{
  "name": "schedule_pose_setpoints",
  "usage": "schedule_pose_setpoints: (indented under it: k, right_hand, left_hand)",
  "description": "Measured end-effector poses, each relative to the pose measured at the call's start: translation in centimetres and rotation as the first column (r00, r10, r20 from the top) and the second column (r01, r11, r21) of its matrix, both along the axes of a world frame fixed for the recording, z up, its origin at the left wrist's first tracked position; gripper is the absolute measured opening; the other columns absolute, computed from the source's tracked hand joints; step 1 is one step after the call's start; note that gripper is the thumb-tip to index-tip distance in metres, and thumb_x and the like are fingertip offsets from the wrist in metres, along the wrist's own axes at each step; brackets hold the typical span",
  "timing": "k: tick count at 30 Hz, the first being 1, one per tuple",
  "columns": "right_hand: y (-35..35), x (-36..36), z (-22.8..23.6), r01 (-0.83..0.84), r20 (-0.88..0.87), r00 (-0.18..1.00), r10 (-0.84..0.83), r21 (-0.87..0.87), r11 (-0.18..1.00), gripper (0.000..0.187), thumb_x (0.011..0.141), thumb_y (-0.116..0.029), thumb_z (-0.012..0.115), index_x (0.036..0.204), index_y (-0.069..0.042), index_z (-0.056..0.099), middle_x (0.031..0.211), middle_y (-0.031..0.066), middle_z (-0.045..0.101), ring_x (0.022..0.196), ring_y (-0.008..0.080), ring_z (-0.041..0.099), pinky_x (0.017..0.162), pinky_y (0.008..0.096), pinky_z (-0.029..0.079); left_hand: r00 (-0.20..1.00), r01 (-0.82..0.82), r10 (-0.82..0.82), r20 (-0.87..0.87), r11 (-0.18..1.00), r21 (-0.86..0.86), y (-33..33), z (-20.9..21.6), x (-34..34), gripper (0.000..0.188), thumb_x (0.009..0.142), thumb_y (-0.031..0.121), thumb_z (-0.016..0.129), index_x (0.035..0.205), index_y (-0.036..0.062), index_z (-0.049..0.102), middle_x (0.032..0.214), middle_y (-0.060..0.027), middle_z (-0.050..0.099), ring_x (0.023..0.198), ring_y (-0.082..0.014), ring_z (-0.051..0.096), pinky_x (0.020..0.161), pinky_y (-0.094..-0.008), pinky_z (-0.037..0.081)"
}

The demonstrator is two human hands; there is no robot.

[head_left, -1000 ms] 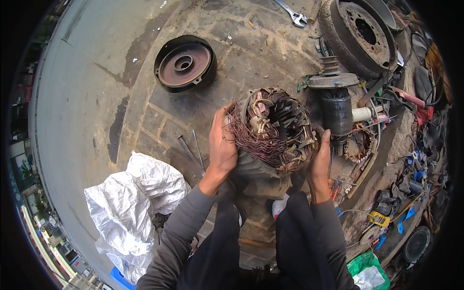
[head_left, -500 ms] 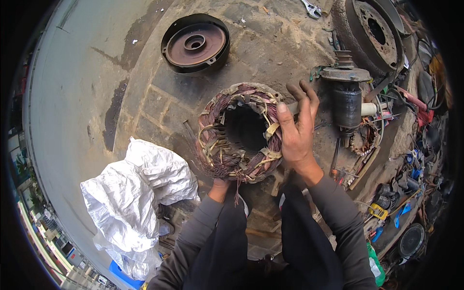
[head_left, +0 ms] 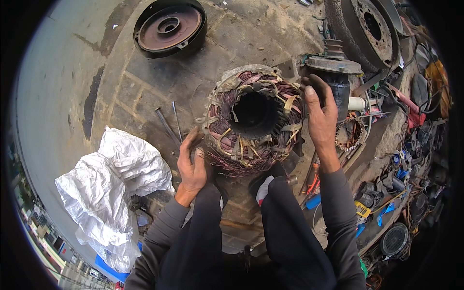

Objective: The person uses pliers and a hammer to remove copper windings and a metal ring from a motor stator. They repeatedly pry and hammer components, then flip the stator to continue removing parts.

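A motor stator [head_left: 224,113] stands on the ground in front of my feet, its round bore facing up. Dark reddish copper windings ring the bore, tied with pale tape, and loose wire ends stick out at its near side. My left hand [head_left: 192,169] is by the stator's near left side, thumb and fingers apart, nothing in it. On the other side, my right hand [head_left: 322,116] is raised next to the windings with its fingers loosely curved and empty. Whether either hand touches the stator is hard to tell. Two long metal rods [head_left: 167,125] lie left of it.
A round dark metal cover [head_left: 166,38] lies at the far left. A white crumpled sack [head_left: 99,188] is at the near left. To the right are a flanged black cylinder [head_left: 333,64], a rusty wheel rim [head_left: 367,24], a small wound ring [head_left: 350,135] and heaped scrap parts.
The stator, tilted between my hands before, now rests level on the ground, farther right in view. My left hand has come out from beneath it, and my right hand has left its rim.
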State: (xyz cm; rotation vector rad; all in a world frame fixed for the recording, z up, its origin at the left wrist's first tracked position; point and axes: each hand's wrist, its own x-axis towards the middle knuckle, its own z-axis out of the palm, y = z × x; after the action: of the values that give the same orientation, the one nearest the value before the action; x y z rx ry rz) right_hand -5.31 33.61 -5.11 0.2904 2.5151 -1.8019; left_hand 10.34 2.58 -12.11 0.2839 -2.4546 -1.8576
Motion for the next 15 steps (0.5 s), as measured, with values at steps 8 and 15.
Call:
schedule_pose_setpoints:
  k: [8, 15]
  right_hand:
    - [-0.1, 10.2, 6.0, -0.134, 0.121, 0.985, 0.125, 0.071, 0.988, 0.029, 0.103, -0.013, 0.075, 0.124, 0.007, 0.07, 0.109, 0.0147, 0.075, 0.092, 0.019, 0.073, 0.083, 0.0319, 0.059]
    - [-1.1, 9.7, 6.9, -0.423, -0.038, 0.902, 0.43, 0.113, 0.899, 0.035, 0.097, -0.013, 0.082, 0.126, 0.004, 0.071, 0.11, 0.0158, 0.066, 0.088, 0.0236, 0.069, 0.072, 0.0327, 0.056]
  left_hand:
    - [0.974, 0.037, -0.041, -0.224, 0.999, -0.025, -1.3, 11.6, -5.4, 0.022, 0.106, 0.003, 0.061, 0.126, -0.0061, 0.063, 0.115, -0.0193, 0.075, 0.106, -0.0262, 0.072, 0.096, -0.041, 0.058]
    - [0.727, 0.645, -0.686, -0.022, 0.693, -0.321, 6.2, 13.6, -12.4, 0.04, 0.09, 0.009, 0.077, 0.127, -0.003, 0.07, 0.124, -0.0193, 0.073, 0.114, -0.0383, 0.069, 0.098, -0.045, 0.054]
